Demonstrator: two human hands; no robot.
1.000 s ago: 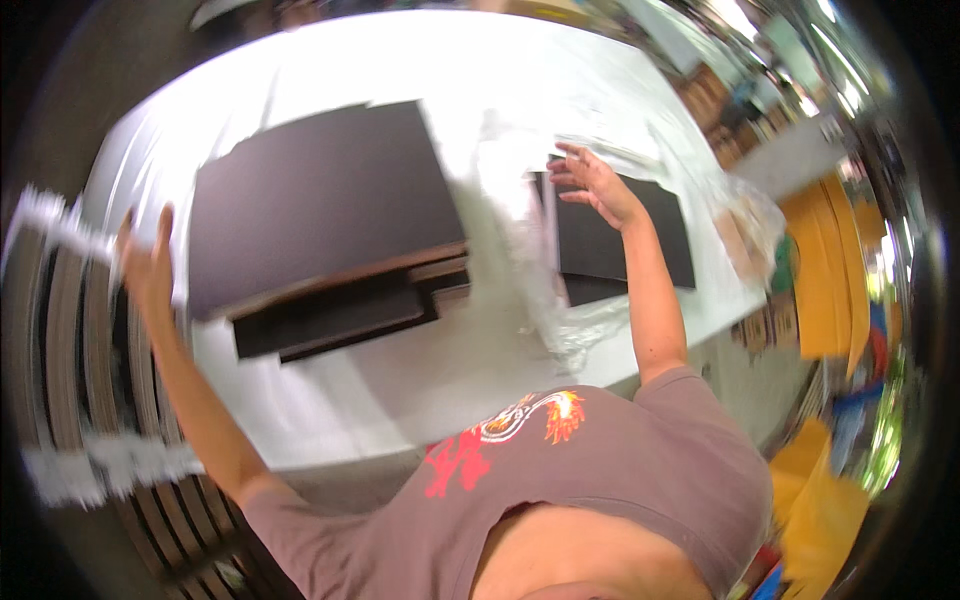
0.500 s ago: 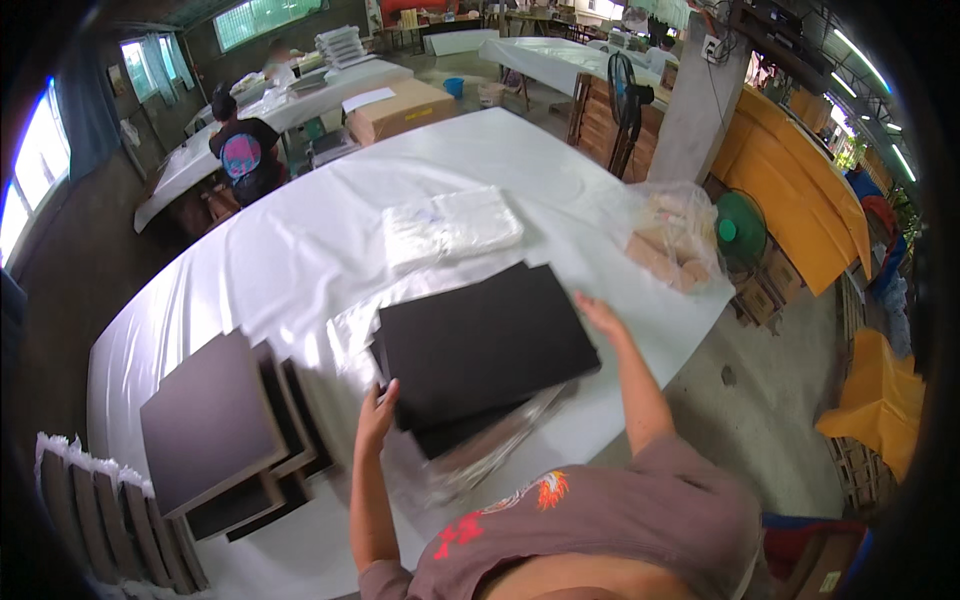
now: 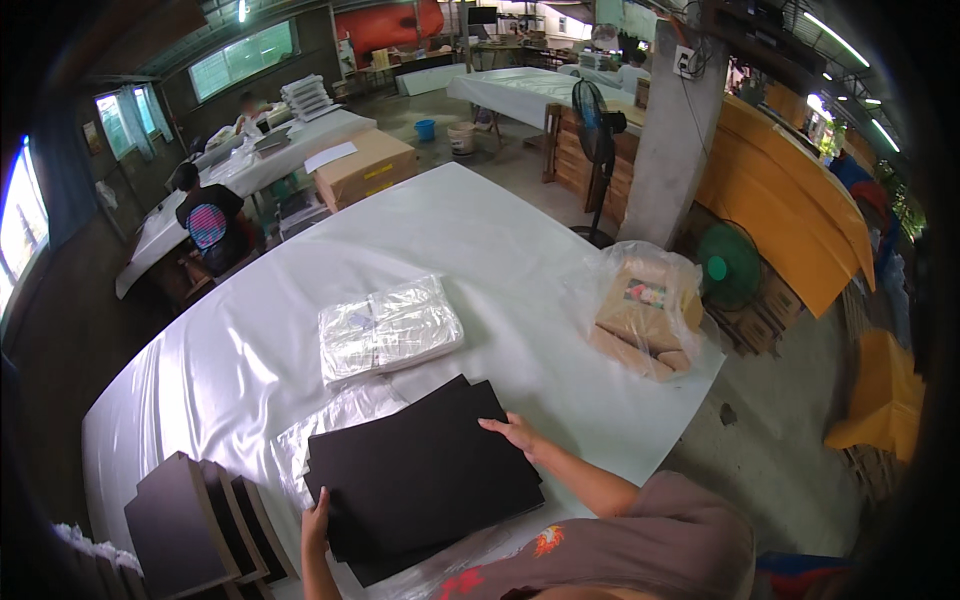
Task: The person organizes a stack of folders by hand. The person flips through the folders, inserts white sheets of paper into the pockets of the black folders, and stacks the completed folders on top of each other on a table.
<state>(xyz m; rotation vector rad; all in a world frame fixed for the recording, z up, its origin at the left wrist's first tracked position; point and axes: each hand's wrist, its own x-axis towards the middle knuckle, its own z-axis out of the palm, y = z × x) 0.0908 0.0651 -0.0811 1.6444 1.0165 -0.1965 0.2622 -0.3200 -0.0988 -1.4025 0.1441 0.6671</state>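
A stack of flat black boards (image 3: pixel 425 470) lies in front of me, its pieces slightly out of line with one another. My left hand (image 3: pixel 315 522) grips the left edge, thumb on top. At the right edge, my right hand (image 3: pixel 514 436) closes on the upper right side of the top board. Beneath the stack, clear plastic film (image 3: pixel 345 408) shows along the far left side. Just beyond lies a pile of folded clear plastic bags (image 3: pixel 390 328).
Several dark, thick-edged panels (image 3: pixel 180 525) lean in overlapping stacks at the near left. A plastic bag with brown cardboard pieces (image 3: pixel 650 310) sits at the table's right edge. A standing fan (image 3: pixel 597 130), a concrete pillar (image 3: pixel 680 130) and a green fan (image 3: pixel 728 262) stand beyond. Another person (image 3: pixel 212 222) sits far left.
My view has tilted up and shifted. My right hand, with fingers spread off the stack's right corner before, now holds the edge. The left hand stays on the left edge.
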